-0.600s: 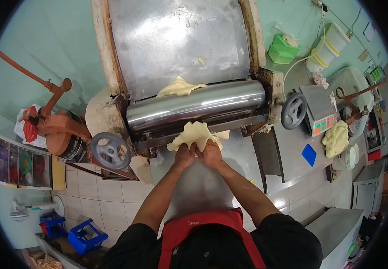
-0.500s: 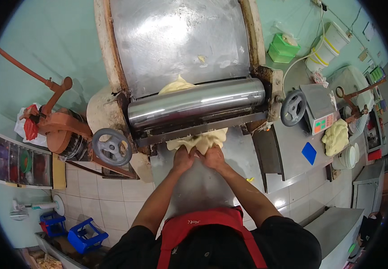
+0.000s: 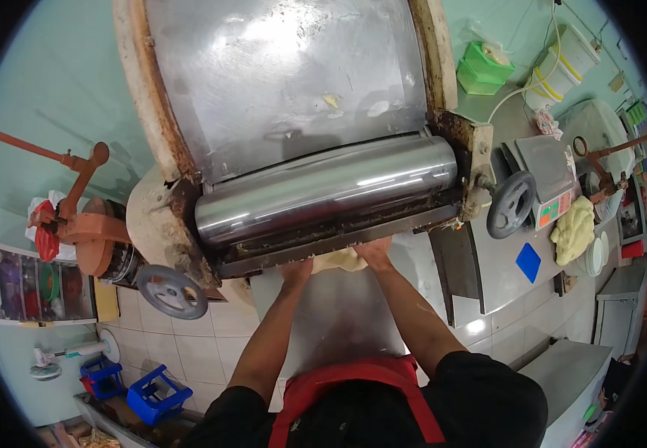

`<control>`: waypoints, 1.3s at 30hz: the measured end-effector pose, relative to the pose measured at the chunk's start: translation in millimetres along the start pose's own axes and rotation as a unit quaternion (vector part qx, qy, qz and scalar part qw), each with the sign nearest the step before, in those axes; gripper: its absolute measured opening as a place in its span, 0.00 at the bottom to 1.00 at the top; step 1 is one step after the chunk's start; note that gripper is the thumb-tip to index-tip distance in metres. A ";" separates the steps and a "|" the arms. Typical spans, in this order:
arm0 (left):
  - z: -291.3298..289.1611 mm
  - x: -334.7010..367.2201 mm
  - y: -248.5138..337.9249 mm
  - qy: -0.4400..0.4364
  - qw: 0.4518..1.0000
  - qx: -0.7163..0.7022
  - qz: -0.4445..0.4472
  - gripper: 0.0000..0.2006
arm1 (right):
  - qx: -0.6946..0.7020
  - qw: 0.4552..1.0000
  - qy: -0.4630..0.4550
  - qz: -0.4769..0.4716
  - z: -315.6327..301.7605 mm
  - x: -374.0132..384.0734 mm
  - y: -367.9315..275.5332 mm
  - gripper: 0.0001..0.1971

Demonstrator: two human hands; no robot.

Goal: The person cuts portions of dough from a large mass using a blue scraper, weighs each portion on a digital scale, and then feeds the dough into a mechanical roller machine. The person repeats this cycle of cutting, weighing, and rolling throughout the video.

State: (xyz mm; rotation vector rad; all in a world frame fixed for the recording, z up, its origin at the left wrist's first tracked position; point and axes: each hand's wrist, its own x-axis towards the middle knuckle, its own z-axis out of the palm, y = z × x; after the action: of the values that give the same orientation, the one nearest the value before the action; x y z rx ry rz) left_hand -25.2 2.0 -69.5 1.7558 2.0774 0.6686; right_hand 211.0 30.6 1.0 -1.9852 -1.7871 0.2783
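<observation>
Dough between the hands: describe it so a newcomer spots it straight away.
Find the long steel roller. Just below its front bar, between the left hand and the right hand, some pale dough shows. Unlike the yellowish lump beside the scale, it is partly hidden by the bar.

A bakery workroom
Dough roller [image 3: 323, 190] mid-frame; scale [image 3: 546, 163] and dough lump [image 3: 574, 230] at right, buckets [image 3: 577, 49] upper right.

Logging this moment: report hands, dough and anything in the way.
Left hand and right hand flanking dough; exact grip unclear. Dough partly visible below metal front bar. Bar blocks the view beyond.
</observation>
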 end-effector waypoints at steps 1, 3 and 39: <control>-3.2 0.5 11.5 0.016 1.000 0.007 0.008 0.35 | 0.061 0.998 0.007 0.007 4.7 1.1 12.7 0.29; -0.1 2.4 18.8 0.027 0.996 0.079 0.040 0.35 | 0.137 0.988 -0.049 0.044 13.1 2.4 36.9 0.29; -184.4 -338.7 367.4 -0.425 0.469 -0.773 -0.047 0.54 | -0.079 0.983 0.025 0.161 -373.4 -238.5 397.0 0.52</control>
State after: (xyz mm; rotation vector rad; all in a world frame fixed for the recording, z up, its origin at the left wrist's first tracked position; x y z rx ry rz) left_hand 238.7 -309.5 272.7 0.4683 0.2471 0.8445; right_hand 694.1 -298.4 112.2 -2.3725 -1.4928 0.1897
